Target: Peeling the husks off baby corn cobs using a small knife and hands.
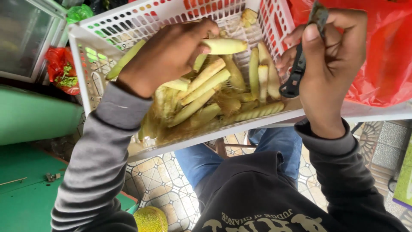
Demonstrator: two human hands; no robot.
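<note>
Baby corn point(224, 46), one pale peeled ear, sits pinched in my left hand point(169, 53) just above the heap of ears inside the white plastic basket point(107, 30). My left fingers are curled narrow around its blunt end, knuckles up, the grey sleeve running down toward the basket's near rim. My right hand point(332, 64) hovers at the basket's right wall, fist closed tight on a small dark-handled knife point(298, 68), handle hanging down, thumb pressed on top; the blade I cannot make out. To do this well, I judge the ear should be kept low over the basket so trimmings fall inside, and the knife edge kept turned away from the left fingers. A red plastic bag point(386, 51) lies right of the basket.
</note>
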